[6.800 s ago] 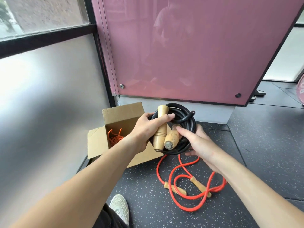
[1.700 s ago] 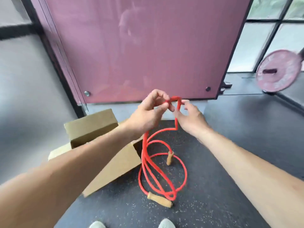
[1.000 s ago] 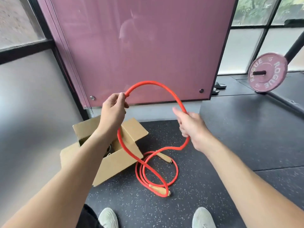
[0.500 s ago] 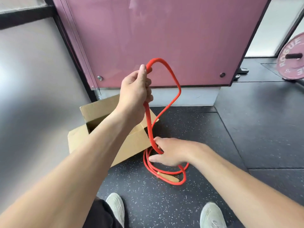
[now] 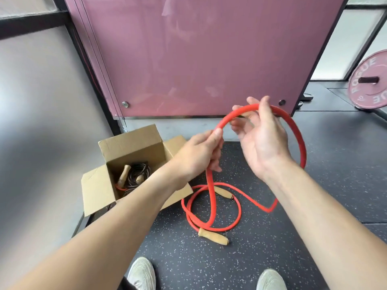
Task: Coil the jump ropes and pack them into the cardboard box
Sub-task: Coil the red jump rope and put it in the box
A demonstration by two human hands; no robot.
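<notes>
Done: black jump rope (image 5: 139, 174) coiled in cardboard box (image 5: 129, 143), left of left hand (image 5: 199, 153).
Gripped: red jump rope (image 5: 211, 197); left hand clamped round it, right hand (image 5: 261, 141) pinching its raised loop.
Remaining: rest lies loose on floor (image 5: 272, 248) below hands; coil, pack.
Writing: "ROGUE" on weight plate (image 5: 368, 91), far right.

A gym — speckled rubber floor (image 5: 230, 268), pink weight plate (image 5: 368, 84) on a barbell.

left hand (image 5: 196, 155), right hand (image 5: 261, 141) — bare | forearms (image 5: 104, 231) bare | trainers (image 5: 141, 273) — off-white | dark garment (image 5: 125, 285) at left leg
</notes>
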